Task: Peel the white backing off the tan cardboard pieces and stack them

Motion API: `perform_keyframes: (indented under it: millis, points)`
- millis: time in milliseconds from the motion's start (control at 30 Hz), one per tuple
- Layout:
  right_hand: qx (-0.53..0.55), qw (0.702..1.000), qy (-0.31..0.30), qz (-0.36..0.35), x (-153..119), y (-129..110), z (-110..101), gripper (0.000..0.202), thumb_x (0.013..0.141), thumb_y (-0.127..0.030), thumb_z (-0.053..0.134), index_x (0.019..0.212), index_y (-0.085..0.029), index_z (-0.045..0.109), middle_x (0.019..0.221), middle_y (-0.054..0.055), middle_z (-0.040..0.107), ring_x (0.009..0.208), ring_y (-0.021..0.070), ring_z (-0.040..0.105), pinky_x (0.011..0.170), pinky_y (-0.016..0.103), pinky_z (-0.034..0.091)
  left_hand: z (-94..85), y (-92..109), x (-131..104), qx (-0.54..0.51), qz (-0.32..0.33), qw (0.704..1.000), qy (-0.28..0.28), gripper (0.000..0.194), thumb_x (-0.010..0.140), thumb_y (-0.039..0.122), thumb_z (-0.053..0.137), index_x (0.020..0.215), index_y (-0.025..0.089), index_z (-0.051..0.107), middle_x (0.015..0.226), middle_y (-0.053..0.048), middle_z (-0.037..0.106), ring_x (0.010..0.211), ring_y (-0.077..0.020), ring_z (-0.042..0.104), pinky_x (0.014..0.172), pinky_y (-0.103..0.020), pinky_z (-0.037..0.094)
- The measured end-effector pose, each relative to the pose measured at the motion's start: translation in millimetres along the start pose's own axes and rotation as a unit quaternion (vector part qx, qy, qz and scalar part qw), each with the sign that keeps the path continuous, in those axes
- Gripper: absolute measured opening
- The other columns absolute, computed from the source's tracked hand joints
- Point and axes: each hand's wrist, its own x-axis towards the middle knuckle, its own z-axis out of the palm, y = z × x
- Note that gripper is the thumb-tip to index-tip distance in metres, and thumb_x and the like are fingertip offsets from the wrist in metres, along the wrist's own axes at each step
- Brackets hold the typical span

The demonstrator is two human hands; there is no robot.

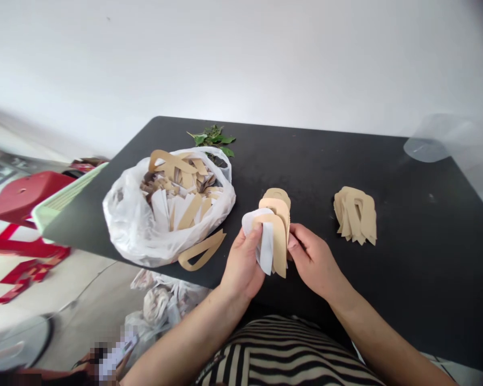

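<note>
My left hand grips a few U-shaped paper cutouts, tan with one white side showing, its thumb pressed on the front. At their right edge is my right hand, thumb and fingers closed together near the pieces; what they pinch is mostly hidden. Just behind lies a stack of tan cutouts, partly covered by the held ones. To the left a white plastic bag stands open, full of tan and white cutouts. One loose tan cutout lies against the bag by the table's front edge.
Another pile of tan cutouts rests on the black table at right. Green leaves lie behind the bag. A clear plastic piece is at the far right corner. Left are a red stool and a pale green basket.
</note>
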Motion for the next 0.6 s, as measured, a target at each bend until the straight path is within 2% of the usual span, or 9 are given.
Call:
perform_keyframes:
  millis: [100,200,300,433,500,600]
  points:
    - [0.010,1.000,-0.005,0.016,-4,-6,-1,0.034,0.104,-0.046,0.045,0.096,-0.021,0.067,0.089,0.004,0.069,0.081,0.0189,0.065,0.073,0.029,0.052,-1.6,-6,-4,0.034,0.059,0.997,-0.021,0.035,0.080,0.034,0.083,0.109,0.018,0.070,0.100,-0.005,0.078,0.097,-0.0214,0.074,0.093,-0.033,0.057]
    - [0.061,0.996,-0.004,0.062,-5,-5,1,0.033,0.100,-0.052,0.051,0.093,-0.023,0.066,0.078,0.002,0.066,0.073,0.0191,0.062,0.066,0.030,0.052,-6.3,-6,-9,0.058,0.048,0.996,-0.051,0.035,0.081,0.034,0.083,0.110,0.018,0.070,0.099,-0.004,0.078,0.098,-0.0223,0.074,0.092,-0.033,0.057]
    - [0.134,0.985,-0.001,0.107,0,2,2,0.030,0.095,-0.051,0.060,0.104,-0.024,0.068,0.087,0.003,0.071,0.080,0.0219,0.066,0.073,0.034,0.057,-11.6,0,-8,0.073,-0.004,0.994,-0.076,0.034,0.081,0.032,0.082,0.109,0.016,0.071,0.096,-0.006,0.078,0.093,-0.0223,0.075,0.087,-0.032,0.058]
    - [0.185,0.975,0.039,0.114,15,9,1,0.037,0.092,-0.049,0.065,0.119,-0.023,0.067,0.110,0.006,0.075,0.104,0.0263,0.070,0.094,0.042,0.057,-12.1,13,10,0.080,-0.038,0.994,-0.061,0.029,0.081,0.025,0.081,0.107,0.015,0.071,0.088,-0.005,0.078,0.078,-0.0182,0.073,0.074,-0.026,0.058]
    - [0.184,0.976,0.052,0.106,26,13,0,0.038,0.092,-0.048,0.064,0.122,-0.023,0.065,0.114,0.007,0.075,0.108,0.0265,0.070,0.098,0.044,0.056,-8.5,20,22,0.071,-0.050,0.995,-0.050,0.026,0.083,0.022,0.078,0.107,0.016,0.070,0.085,-0.004,0.077,0.075,-0.0176,0.072,0.071,-0.026,0.058]
    - [0.134,0.981,0.073,0.119,47,24,1,0.034,0.090,-0.044,0.065,0.116,-0.022,0.065,0.109,0.007,0.075,0.102,0.0273,0.071,0.095,0.047,0.057,-2.7,31,39,0.061,-0.048,0.997,-0.025,0.019,0.087,0.019,0.071,0.105,0.017,0.069,0.086,-0.004,0.078,0.081,-0.0197,0.073,0.076,-0.029,0.059]
